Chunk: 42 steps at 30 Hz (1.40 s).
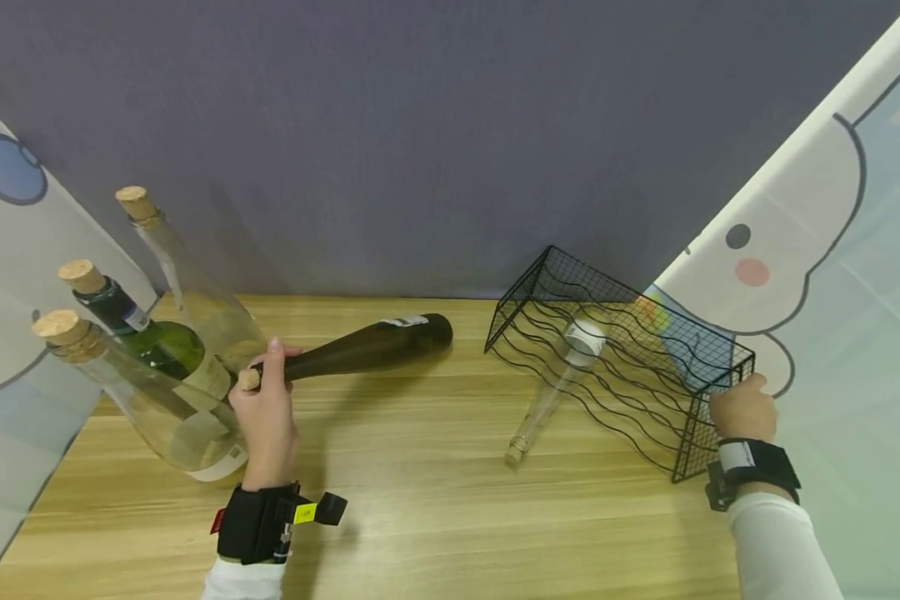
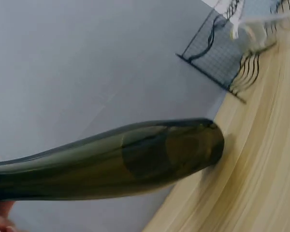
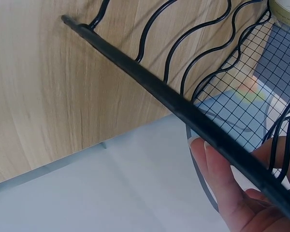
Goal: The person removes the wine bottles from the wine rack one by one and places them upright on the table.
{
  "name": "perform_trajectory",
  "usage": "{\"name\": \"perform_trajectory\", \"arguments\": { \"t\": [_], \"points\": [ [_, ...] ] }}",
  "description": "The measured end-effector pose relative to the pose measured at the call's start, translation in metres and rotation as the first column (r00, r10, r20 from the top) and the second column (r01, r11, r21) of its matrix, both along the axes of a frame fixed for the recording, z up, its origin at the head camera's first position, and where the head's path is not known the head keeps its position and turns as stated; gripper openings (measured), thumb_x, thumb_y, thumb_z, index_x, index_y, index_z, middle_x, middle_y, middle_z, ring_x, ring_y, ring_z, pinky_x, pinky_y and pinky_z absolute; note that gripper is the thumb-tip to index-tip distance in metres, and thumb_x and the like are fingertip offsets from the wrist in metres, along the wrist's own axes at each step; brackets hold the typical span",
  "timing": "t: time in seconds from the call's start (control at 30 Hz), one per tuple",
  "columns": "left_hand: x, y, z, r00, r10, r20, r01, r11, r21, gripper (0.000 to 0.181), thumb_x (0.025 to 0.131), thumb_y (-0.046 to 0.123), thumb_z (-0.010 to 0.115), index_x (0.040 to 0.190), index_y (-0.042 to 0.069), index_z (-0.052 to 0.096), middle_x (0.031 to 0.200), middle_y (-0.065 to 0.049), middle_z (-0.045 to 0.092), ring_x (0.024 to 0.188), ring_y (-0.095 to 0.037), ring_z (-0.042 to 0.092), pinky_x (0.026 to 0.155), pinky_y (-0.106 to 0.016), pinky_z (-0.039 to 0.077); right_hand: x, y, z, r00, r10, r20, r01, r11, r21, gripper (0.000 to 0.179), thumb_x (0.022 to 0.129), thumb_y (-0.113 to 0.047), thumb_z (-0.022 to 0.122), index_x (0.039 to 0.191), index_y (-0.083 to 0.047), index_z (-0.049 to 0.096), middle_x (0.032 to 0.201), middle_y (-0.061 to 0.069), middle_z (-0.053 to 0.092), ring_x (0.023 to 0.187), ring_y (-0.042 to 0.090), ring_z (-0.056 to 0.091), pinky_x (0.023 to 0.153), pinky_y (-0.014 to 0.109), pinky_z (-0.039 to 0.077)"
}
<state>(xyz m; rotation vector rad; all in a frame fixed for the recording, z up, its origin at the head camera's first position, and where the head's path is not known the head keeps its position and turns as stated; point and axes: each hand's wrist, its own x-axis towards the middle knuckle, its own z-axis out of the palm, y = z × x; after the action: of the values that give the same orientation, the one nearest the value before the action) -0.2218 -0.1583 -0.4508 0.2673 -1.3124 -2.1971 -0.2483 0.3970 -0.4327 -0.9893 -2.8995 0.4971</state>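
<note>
My left hand (image 1: 266, 417) grips a dark green wine bottle (image 1: 375, 346) by its corked neck; the bottle lies nearly level, its base pointing right. The left wrist view shows the body of this wine bottle (image 2: 111, 164), with only bits of fingers at the edge. My right hand (image 1: 746, 408) holds the right end of a black wire wine rack (image 1: 694, 393). Fingers of that hand (image 3: 227, 188) curl about the rack's bar (image 3: 183, 106) in the right wrist view. One clear corked bottle (image 1: 543, 404) lies across the rack's wavy wires, neck toward me.
Left of my left hand stand three corked bottles: a tall clear one (image 1: 168, 250), a green one (image 1: 161, 342) and a clear one in front (image 1: 131, 400). A grey wall (image 1: 420, 150) rises behind the wooden table (image 1: 457, 517). Printed panels (image 1: 832, 208) flank both sides.
</note>
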Motion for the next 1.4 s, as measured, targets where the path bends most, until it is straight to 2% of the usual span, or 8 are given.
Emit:
{"name": "perform_trajectory", "arguments": {
  "t": [0.1,0.23,0.37,0.63,0.87,1.0,1.17,1.4],
  "points": [
    [-0.001,0.001,-0.001,0.996,-0.078,-0.036,0.083,0.982,0.172,0.031,0.097,0.029,0.056,0.071,0.011,0.056,0.093,0.001,0.056,0.063,-0.013,0.033,0.066,-0.026,0.022,0.000,-0.001,0.000,1.000,-0.007,0.000,0.007,1.000,0.002,0.056,0.093,-0.013,0.041,0.129,0.024,0.020,0.100,0.055,0.049,0.087,0.063,0.054,0.062,0.059,0.049],
    [0.000,-0.001,-0.005,0.948,-0.236,-0.212,0.303,0.871,0.387,0.024,0.099,0.008,0.052,0.075,0.007,0.052,0.101,-0.005,0.063,0.099,-0.019,0.051,0.092,-0.028,0.027,-0.001,-0.001,0.000,1.000,-0.006,0.001,0.006,1.000,0.008,0.057,0.093,-0.013,0.041,0.130,0.024,0.020,0.102,0.056,0.048,0.089,0.064,0.053,0.065,0.061,0.049],
    [0.000,0.000,-0.010,0.868,-0.320,-0.381,0.434,0.860,0.267,0.035,0.088,-0.028,0.042,0.079,0.004,0.053,0.106,-0.010,0.071,0.118,-0.028,0.052,0.102,-0.030,0.041,0.000,-0.001,0.000,1.000,-0.003,-0.004,0.003,1.000,0.008,0.057,0.093,-0.013,0.042,0.130,0.025,0.019,0.103,0.057,0.048,0.090,0.065,0.052,0.066,0.062,0.049],
    [-0.003,0.012,-0.011,0.819,-0.310,-0.483,0.338,0.941,-0.031,0.044,0.075,-0.041,0.041,0.083,0.001,0.054,0.086,-0.011,0.070,0.106,-0.034,0.064,0.103,-0.040,0.047,0.000,-0.001,0.000,1.000,0.010,-0.007,-0.010,1.000,0.014,0.057,0.093,-0.013,0.043,0.129,0.025,0.020,0.102,0.058,0.048,0.090,0.065,0.052,0.068,0.063,0.048],
    [0.000,0.021,-0.008,0.813,-0.317,-0.489,0.234,0.946,-0.224,0.029,0.074,-0.039,0.048,0.084,-0.012,0.046,0.090,-0.008,0.067,0.109,-0.034,0.061,0.101,-0.036,0.049,-0.001,0.001,-0.002,1.000,0.004,-0.007,-0.004,1.000,0.010,0.057,0.094,-0.014,0.043,0.130,0.024,0.019,0.102,0.057,0.048,0.089,0.064,0.052,0.066,0.062,0.049],
    [0.001,0.026,-0.005,0.809,-0.326,-0.488,0.121,0.907,-0.404,0.023,0.073,-0.036,0.055,0.083,-0.020,0.042,0.094,-0.006,0.066,0.110,-0.034,0.060,0.103,-0.036,0.048,-0.001,0.001,-0.002,1.000,-0.001,-0.012,0.001,1.000,0.008,0.057,0.094,-0.014,0.043,0.130,0.024,0.019,0.104,0.057,0.047,0.091,0.065,0.052,0.067,0.063,0.049],
    [0.001,0.034,-0.002,0.803,-0.351,-0.481,-0.038,0.775,-0.631,0.027,0.066,-0.035,0.062,0.080,-0.016,0.050,0.087,-0.016,0.063,0.109,-0.032,0.061,0.104,-0.037,0.046,-0.001,0.000,-0.002,1.000,-0.001,-0.012,0.002,1.000,0.006,0.058,0.094,-0.014,0.043,0.131,0.024,0.019,0.104,0.057,0.047,0.091,0.065,0.051,0.067,0.063,0.049],
    [0.006,0.043,0.005,0.884,-0.390,-0.257,-0.065,0.441,-0.895,0.032,0.073,-0.012,0.075,0.099,-0.005,0.059,0.102,-0.018,0.067,0.111,-0.033,0.060,0.105,-0.057,0.041,0.001,-0.001,0.000,1.000,0.003,-0.008,-0.003,1.000,-0.002,0.058,0.094,-0.014,0.043,0.130,0.024,0.019,0.105,0.057,0.047,0.092,0.065,0.050,0.068,0.063,0.048]
  ]
}}
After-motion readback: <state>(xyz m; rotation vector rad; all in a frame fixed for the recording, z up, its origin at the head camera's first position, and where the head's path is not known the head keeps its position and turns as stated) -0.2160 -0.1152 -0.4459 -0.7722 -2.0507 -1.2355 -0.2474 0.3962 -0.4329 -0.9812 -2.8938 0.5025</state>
